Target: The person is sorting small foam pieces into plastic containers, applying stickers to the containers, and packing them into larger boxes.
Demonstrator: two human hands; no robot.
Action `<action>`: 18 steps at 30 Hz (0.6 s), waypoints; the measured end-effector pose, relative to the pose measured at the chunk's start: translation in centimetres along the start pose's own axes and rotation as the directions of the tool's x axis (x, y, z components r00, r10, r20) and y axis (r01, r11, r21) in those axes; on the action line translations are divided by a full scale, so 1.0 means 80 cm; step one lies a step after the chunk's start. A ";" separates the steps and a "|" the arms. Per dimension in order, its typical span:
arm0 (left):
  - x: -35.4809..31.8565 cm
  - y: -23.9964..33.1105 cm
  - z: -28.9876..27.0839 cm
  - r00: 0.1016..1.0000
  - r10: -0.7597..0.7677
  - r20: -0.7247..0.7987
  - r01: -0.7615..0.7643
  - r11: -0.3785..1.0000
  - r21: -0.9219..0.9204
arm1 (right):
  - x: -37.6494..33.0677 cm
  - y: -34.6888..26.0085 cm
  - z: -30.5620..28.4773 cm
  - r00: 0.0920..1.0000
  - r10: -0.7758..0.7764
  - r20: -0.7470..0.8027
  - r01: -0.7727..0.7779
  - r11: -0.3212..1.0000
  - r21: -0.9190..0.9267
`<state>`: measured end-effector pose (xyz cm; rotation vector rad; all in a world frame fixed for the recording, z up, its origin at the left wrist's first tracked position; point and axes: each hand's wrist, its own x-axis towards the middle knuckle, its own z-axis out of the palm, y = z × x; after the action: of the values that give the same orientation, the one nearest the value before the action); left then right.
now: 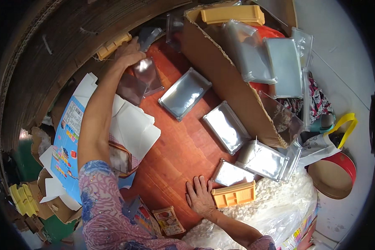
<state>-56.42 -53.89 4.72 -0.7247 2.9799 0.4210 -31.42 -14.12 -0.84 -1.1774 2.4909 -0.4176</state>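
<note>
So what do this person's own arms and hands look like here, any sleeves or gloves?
Both hands are bare: no gloves or rings visible on the left hand or the right hand. The forearms are uncovered. Short sleeves in a pink-and-blue floral print with small sparkly dots cover the upper arms.

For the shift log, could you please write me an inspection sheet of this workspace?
Surface: red-brown wooden floor, partly covered.
Job's things: clear plastic trays lying open on the floor; one clear tray held up; orange plastic insert by the right hand.
Clutter: flattened printed cartons, cardboard box stacked with trays, bag of white pellets.
Grippers: left hand grips the raised tray; right hand flat on the floor, touching the insert.
Cables: nothing seen.
Surroundings: round red tin, yellow strap, pale wall.
</note>
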 end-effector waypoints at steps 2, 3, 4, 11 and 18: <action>-0.019 0.016 0.024 0.990 0.042 -0.132 -0.025 0.991 0.134 | 0.000 0.003 0.000 1.000 0.009 0.003 -0.009 1.000 -0.001; -0.037 0.018 0.037 0.970 0.072 -0.232 -0.025 0.979 0.203 | 0.002 0.001 0.002 1.000 0.005 -0.008 -0.005 1.000 0.003; -0.050 0.017 0.056 0.940 0.109 -0.323 -0.020 0.963 0.268 | 0.002 -0.001 0.002 1.000 0.004 -0.016 -0.004 1.000 0.007; -0.095 0.077 0.065 0.985 0.170 -0.038 -0.172 0.983 -0.056 | 0.005 -0.003 -0.004 0.997 -0.022 -0.075 0.020 0.999 -0.028; -0.176 0.129 0.069 0.947 0.102 0.305 0.071 0.860 -0.506 | 0.003 0.003 0.006 0.997 -0.007 -0.074 0.007 1.000 0.001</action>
<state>-48.71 -37.28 3.51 -0.5819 2.5690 1.2368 -31.47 -14.21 -1.43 -1.1907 2.5499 -0.4732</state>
